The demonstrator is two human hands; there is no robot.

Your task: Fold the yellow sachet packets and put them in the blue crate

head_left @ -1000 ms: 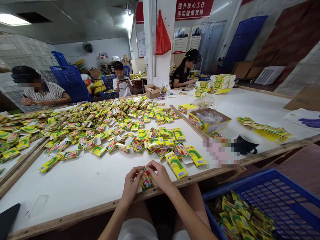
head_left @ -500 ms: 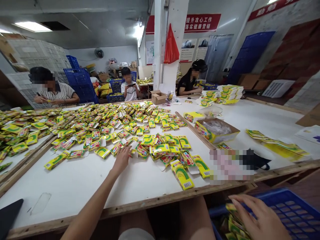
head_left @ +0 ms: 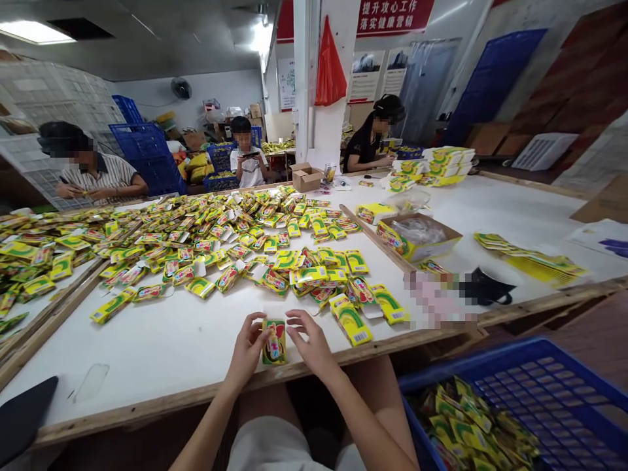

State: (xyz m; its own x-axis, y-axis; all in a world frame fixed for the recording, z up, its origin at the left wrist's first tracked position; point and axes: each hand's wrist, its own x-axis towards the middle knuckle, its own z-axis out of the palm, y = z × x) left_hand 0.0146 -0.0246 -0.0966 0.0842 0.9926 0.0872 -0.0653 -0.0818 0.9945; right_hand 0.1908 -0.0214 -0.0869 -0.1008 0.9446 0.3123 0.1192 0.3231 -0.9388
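Observation:
A small yellow-and-green printed carton stands in front of me near the table's front edge, its colourful face toward me. My left hand grips the carton's left side between thumb and fingers. On its other side my right hand is open, thumb and fingers apart, with the fingertips close to the carton's right edge; whether they touch it I cannot tell. Just beyond both hands lies a spread of similar cartons, some with their white end flaps open. A flatter yellow carton rests to the right.
A blue plastic basket with many small packs stands below the table at my right. Wooden strips divide the white tabletop. An open box holds clear plastic. Other people sit across the table.
My left hand has come back from the carton pile with a carton. My right hand has left the basket and come up beside it. The view has shifted downward.

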